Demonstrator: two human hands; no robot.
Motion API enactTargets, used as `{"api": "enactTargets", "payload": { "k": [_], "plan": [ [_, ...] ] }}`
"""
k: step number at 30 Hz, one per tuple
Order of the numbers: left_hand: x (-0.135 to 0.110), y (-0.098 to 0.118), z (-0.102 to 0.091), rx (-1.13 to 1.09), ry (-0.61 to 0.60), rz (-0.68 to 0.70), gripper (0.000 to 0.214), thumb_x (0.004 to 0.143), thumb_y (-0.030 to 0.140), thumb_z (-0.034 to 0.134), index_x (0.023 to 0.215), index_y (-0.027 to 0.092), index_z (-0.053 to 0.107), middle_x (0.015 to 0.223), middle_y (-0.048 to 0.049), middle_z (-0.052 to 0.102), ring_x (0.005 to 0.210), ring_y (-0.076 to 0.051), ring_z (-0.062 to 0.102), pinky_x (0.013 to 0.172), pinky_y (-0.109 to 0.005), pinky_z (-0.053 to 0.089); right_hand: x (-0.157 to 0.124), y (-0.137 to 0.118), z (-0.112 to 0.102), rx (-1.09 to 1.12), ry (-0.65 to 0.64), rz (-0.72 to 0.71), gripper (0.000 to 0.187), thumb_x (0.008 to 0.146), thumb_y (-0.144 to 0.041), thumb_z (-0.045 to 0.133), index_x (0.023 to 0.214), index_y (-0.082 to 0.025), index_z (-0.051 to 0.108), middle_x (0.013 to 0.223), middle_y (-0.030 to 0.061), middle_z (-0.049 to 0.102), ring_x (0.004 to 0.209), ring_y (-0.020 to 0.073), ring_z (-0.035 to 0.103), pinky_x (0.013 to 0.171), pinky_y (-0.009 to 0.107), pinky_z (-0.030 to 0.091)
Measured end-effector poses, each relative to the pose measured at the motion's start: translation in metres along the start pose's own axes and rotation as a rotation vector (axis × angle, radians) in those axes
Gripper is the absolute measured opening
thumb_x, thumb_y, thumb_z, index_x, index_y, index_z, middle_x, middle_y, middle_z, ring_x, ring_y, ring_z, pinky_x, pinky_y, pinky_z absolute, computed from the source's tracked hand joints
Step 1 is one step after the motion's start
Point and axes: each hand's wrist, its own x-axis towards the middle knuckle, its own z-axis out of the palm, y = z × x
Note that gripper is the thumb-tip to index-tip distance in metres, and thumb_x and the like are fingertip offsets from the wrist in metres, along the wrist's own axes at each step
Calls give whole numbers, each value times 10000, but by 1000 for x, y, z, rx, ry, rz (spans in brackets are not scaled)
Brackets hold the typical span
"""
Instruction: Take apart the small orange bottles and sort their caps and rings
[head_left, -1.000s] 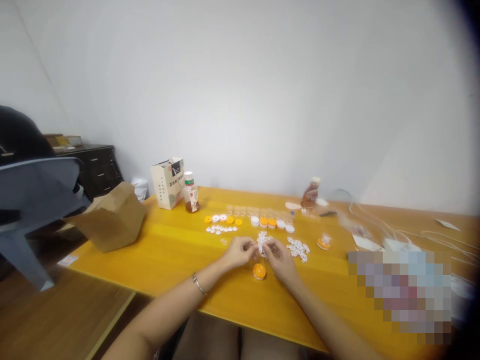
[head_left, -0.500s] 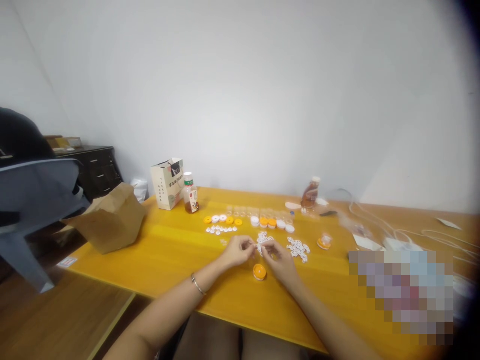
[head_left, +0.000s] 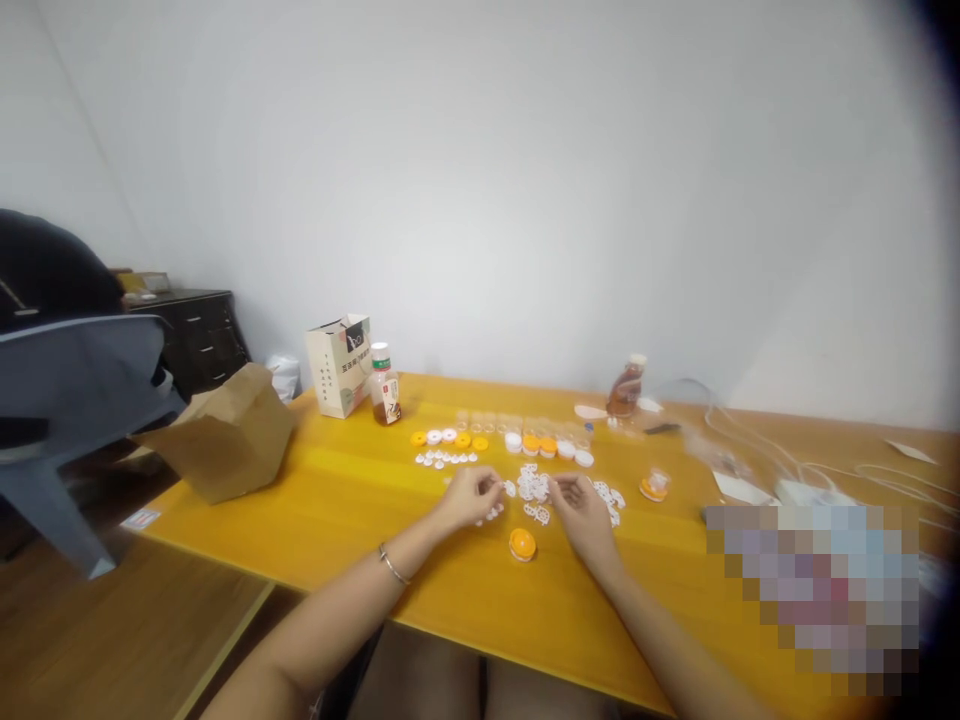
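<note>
My left hand [head_left: 471, 496] is closed in a pinch, with a small white openwork plastic piece [head_left: 510, 488] at its fingertips. Several similar white pieces lie partly hidden under that hand. My right hand [head_left: 583, 512] has its thumb and forefinger together at the right edge of a pile of white openwork pieces [head_left: 533, 484]; whether it holds one is too small to tell. Below the pile, nearer to me, sits a round orange-and-white part [head_left: 522, 545]. A second white pile [head_left: 609, 497] is half covered by my right hand.
Behind my hands run rows of orange and white discs [head_left: 448, 437], small white caps [head_left: 446, 459], round caps [head_left: 549, 448] and clear rings [head_left: 514, 424]. Drink bottles [head_left: 385, 385] [head_left: 627, 386], a paper bag [head_left: 339, 368] and a brown bag [head_left: 232, 440] stand farther out. Cables [head_left: 757, 440] lie right.
My hands, which met over the white pile, have moved apart, the left one leftward and the right one rightward. More of the pile shows between them. The view has shifted slightly.
</note>
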Motion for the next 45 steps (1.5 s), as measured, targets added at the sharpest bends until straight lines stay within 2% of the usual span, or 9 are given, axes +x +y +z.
{"api": "enactTargets", "payload": {
  "k": [6, 9, 15, 22, 27, 31, 33, 38, 45],
  "plan": [
    [-1, 2, 0, 32, 26, 60, 214, 780, 302, 455, 752, 123, 569, 569, 0, 601, 430, -81, 526, 400, -157, 377, 1, 12, 0, -349, -178, -167, 210, 783, -395, 496, 743, -208, 582, 719, 33, 630, 674, 193, 553, 638, 321, 429],
    [-2, 3, 1, 35, 17, 42, 217, 782, 301, 453, 765, 120, 570, 560, 3, 593, 416, -76, 510, 387, -153, 360, 3, 21, 1, -442, -199, -226, 185, 794, -353, 488, 738, -208, 588, 726, 38, 615, 710, 204, 542, 670, 337, 415],
    [-2, 5, 1, 67, 22, 65, 206, 782, 284, 449, 743, 123, 572, 546, 11, 578, 443, -71, 505, 427, -152, 366, 7, 32, 1, -501, -214, -233, 171, 785, -315, 490, 742, -197, 606, 737, 48, 594, 710, 203, 527, 674, 343, 410],
    [-1, 3, 5, 140, 52, 138, 199, 769, 268, 460, 694, 123, 574, 549, 8, 572, 481, -78, 492, 471, -167, 364, 8, 29, 2, -495, -208, -229, 160, 783, -302, 489, 755, -190, 600, 729, 51, 575, 710, 206, 519, 673, 348, 413],
    [-1, 3, 6, 108, 37, 101, 195, 762, 268, 468, 691, 121, 576, 550, 9, 573, 486, -80, 501, 482, -169, 373, 8, 26, 1, -454, -171, -241, 164, 782, -326, 500, 765, -198, 601, 741, 54, 553, 715, 209, 518, 663, 349, 426],
    [0, 3, 7, -3, 23, 49, 186, 758, 267, 476, 683, 120, 562, 547, 5, 575, 456, -74, 503, 465, -166, 381, 5, 15, -1, -386, -118, -248, 176, 800, -332, 485, 851, -204, 595, 799, 59, 549, 751, 207, 526, 682, 342, 437],
    [0, 4, 8, -79, 8, 16, 186, 752, 275, 492, 669, 120, 550, 542, 4, 572, 441, -72, 501, 453, -166, 383, 2, 7, -1, -335, -153, -271, 181, 816, -309, 462, 905, -203, 578, 801, 55, 553, 743, 196, 527, 689, 336, 442],
    [-1, 10, 9, -217, -65, 1, 230, 740, 329, 537, 649, 118, 536, 556, -4, 577, 482, -82, 532, 480, -172, 398, -6, -8, -1, -224, -364, -341, 194, 823, -265, 439, 990, -215, 522, 854, 59, 570, 779, 189, 539, 721, 337, 456],
    [-5, 18, 6, -325, -173, 15, 359, 717, 463, 569, 667, 109, 540, 583, -14, 581, 515, -92, 548, 528, -193, 416, -7, -17, -4, -167, -428, -326, 192, 832, -324, 455, 973, -222, 538, 831, 53, 586, 763, 186, 552, 730, 331, 454]
  ]
}}
